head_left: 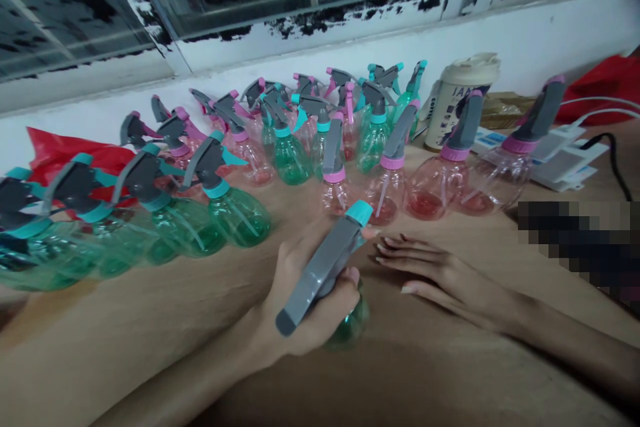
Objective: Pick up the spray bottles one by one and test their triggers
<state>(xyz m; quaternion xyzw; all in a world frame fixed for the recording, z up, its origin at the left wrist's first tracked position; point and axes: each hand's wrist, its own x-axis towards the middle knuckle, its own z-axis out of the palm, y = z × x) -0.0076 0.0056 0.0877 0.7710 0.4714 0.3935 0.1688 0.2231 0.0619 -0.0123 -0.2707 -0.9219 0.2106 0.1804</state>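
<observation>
My left hand (315, 307) is wrapped round the neck of a green spray bottle (354, 320) with a grey trigger head and a turquoise nozzle. Its head leans toward me, and my fingers cover the collar and much of the body. To the right, my right hand (440, 273) lies low over the wooden table (165, 333), fingers stretched out and holding nothing. Just beyond it stand several pink spray bottles, the nearest being a clear pink bottle (387, 193) with a pink collar. A green spray bottle (240, 217) ends the row on the left.
More pink and green bottles crowd the back, among them a green bottle (293, 157). A paper cup (457, 103) with a lid stands by the wall. White power strips (565, 153) with cables lie at right. Red plastic (83, 153) lies behind the left row.
</observation>
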